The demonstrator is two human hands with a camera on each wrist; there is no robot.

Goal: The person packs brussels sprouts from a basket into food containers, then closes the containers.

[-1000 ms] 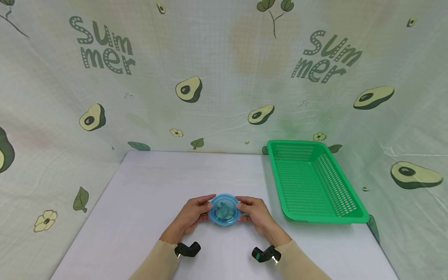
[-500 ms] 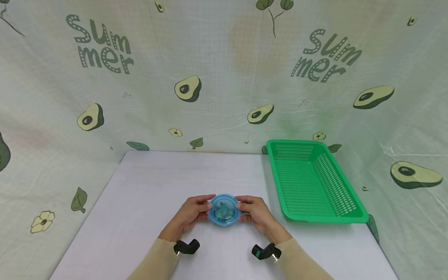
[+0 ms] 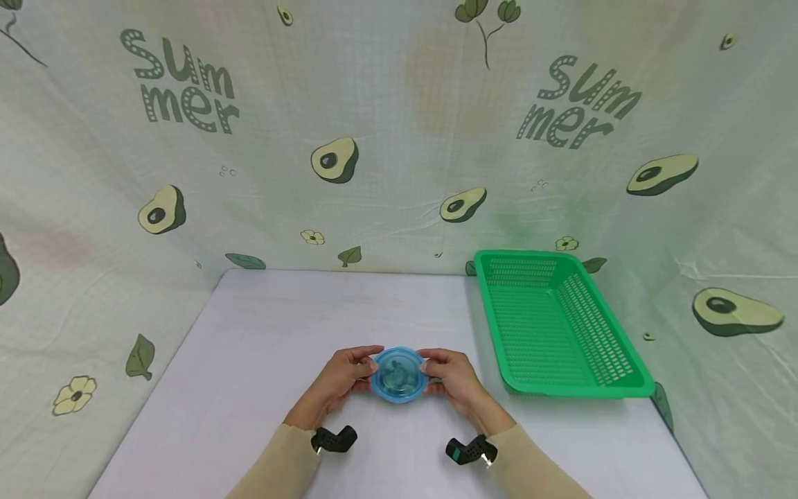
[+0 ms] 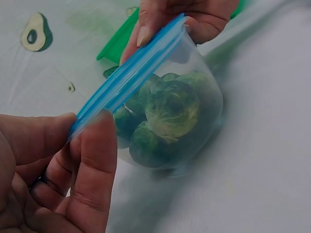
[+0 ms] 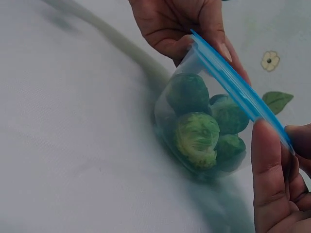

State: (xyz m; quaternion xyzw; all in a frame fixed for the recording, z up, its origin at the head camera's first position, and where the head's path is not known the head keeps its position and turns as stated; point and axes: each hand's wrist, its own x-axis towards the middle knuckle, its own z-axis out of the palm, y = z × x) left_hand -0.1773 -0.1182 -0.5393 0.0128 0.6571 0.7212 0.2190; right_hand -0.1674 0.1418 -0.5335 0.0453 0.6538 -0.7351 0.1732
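A round, clear plastic container (image 3: 399,375) with a blue lid (image 4: 131,70) is held between both hands in the head view. Several Brussels sprouts (image 4: 170,109) show through its wall in both wrist views. My left hand (image 3: 339,382) pinches the lid's rim at the left, thumb on top and fingers beneath. On the opposite side my right hand (image 3: 457,380) pinches the rim the same way. The lid sits on the container's top, and the bottom of the container is close over the white table in the wrist views.
A green plastic basket (image 3: 555,324) with slotted walls stands at the right of the white table (image 3: 280,312). Behind the table and along its sides hangs a pale cloth (image 3: 399,104) printed with avocados and leaves. A black wrist camera (image 3: 334,439) is strapped to each wrist.
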